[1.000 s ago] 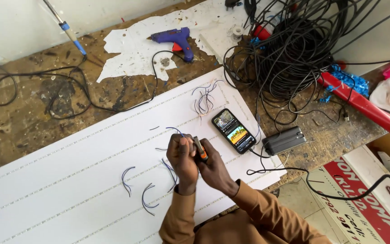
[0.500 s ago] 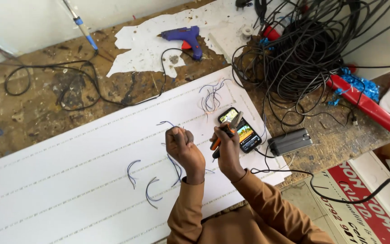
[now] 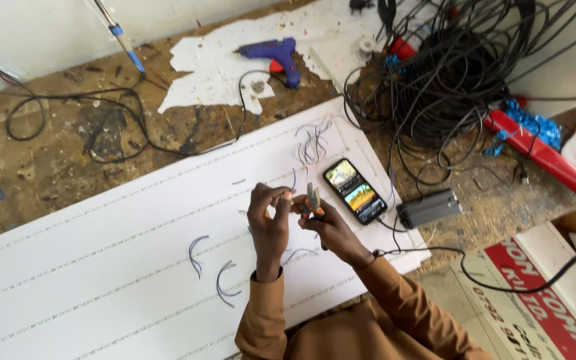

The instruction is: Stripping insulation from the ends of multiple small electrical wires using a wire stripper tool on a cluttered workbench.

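Over the long white panel (image 3: 101, 267) that lies slantwise across the rough table (image 3: 48, 167), the two hands meet close together. The left hand (image 3: 269, 223) is raised with its fingers pinched shut on a short piece of thin wire (image 3: 293, 181), holding the end up where the tool can reach it. The right hand (image 3: 328, 230) is clamped around the orange-handled pliers (image 3: 313, 200), their nose pointing up toward that wire end, so one hand steadies while the other works. More cut wire pieces (image 3: 209, 267) lie loose on the panel near the left forearm, and a small bunch (image 3: 313, 141) lies farther up it, all within easy reach. A phone (image 3: 355, 191) with its screen lit lies face up just beside the right hand, angled toward the person. A blue glue gun (image 3: 276, 57) rests well apart on torn white sheet, and a tangle of black cable (image 3: 448, 87) is piled at the far right.
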